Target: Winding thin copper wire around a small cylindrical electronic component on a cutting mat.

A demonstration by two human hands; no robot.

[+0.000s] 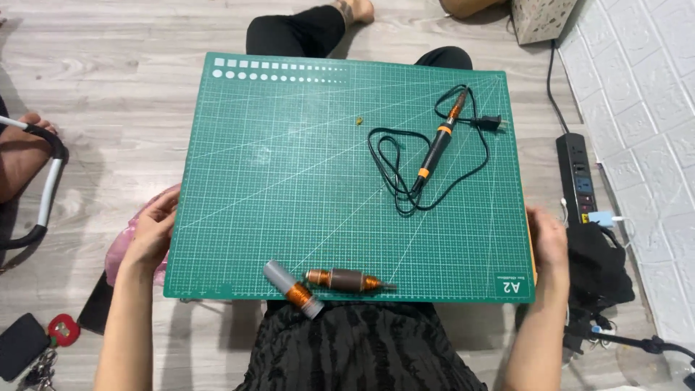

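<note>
A large green cutting mat (289, 166) lies over my lap. My left hand (150, 232) grips its left edge and my right hand (548, 242) grips its right edge. On the mat's right half rests a black and orange soldering iron (439, 143) with its black cord (391, 163) looped beside it and the plug (491, 123) at the right. Near the front edge lie two cylindrical parts: a grey one with an orange coil (293, 288) and a brown one with copper windings (346, 280). A tiny yellow speck (357, 121) sits mid-mat.
A black power strip (577, 174) lies on the wood floor at the right beside a white brick wall, with a black bundle (601, 268) below it. A pink bag (119, 250) is under the mat's left edge. Keys and a dark pouch (29, 347) lie bottom left. Another person's legs (304, 29) sit beyond the mat.
</note>
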